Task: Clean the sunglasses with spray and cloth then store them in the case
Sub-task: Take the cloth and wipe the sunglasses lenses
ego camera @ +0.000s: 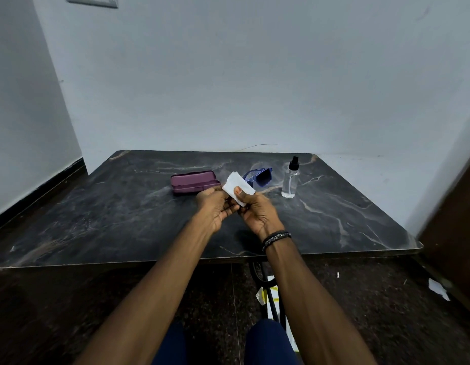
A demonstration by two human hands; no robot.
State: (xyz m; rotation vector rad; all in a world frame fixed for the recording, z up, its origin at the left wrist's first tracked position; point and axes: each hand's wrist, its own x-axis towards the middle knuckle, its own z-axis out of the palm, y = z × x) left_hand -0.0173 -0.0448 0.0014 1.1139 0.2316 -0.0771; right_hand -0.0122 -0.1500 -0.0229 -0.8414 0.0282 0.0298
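Note:
Both my hands hold a small white cloth [235, 184] above the middle of the dark marble table [123, 219]. My left hand [215, 209] grips its left edge, and my right hand [257, 213] pinches it with the thumb on top. Blue sunglasses [261, 176] lie on the table just behind the cloth, partly hidden by it. A closed purple case [194, 181] sits to the left of them. A clear spray bottle [290, 180] with a black nozzle stands upright to the right of the sunglasses.
The table stands against a pale wall. Its front edge [202, 260] is near my knees. A dark wooden panel [455, 219] rises at the right. Scraps of paper [439, 288] and a cable [265, 285] lie on the dark floor.

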